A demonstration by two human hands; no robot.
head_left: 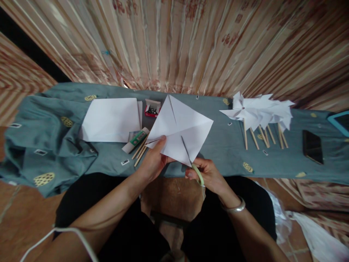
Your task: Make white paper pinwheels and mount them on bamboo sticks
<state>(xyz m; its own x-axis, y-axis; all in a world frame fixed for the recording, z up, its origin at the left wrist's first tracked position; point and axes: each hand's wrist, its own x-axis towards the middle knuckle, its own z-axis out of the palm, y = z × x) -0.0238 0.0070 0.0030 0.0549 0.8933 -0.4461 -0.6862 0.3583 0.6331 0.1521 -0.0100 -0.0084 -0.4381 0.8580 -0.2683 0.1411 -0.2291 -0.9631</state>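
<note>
Left hand (155, 161) pinches the paper square (191, 125), probably light and tearable, best held between slits (172, 110); right hand (208, 173) grips scissors (199, 174).

one camera sat on the head, looking down from close by at the desk (229, 149) and ahead at the curtain (174, 43).
</note>
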